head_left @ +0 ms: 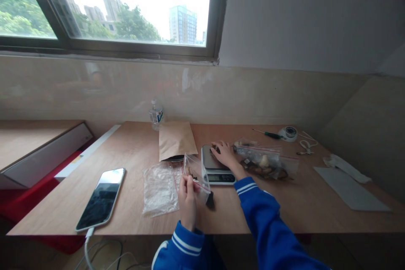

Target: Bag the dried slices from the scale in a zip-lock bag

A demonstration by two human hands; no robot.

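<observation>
We see the left hand (187,202) pinching a small clear zip bag (196,174) upright by its red-striped mouth, thumb and fingers closed on the thin, crinkled plastic, near the front edge of the smooth wooden table (133,152). The right hand (224,152) lies flat and open, fingers spread, on the brushed metal platform of a small digital scale (216,165) at the table's middle; it grips nothing that we can make out. Just beside the scale on the right lies a larger clear bag (268,162) with brownish lumps inside. A flat empty plastic bag (160,189) lies left of the held one, a matte kraft paper pouch (176,140) behind it, and a glossy phone (101,198) near the front left corner.
</observation>
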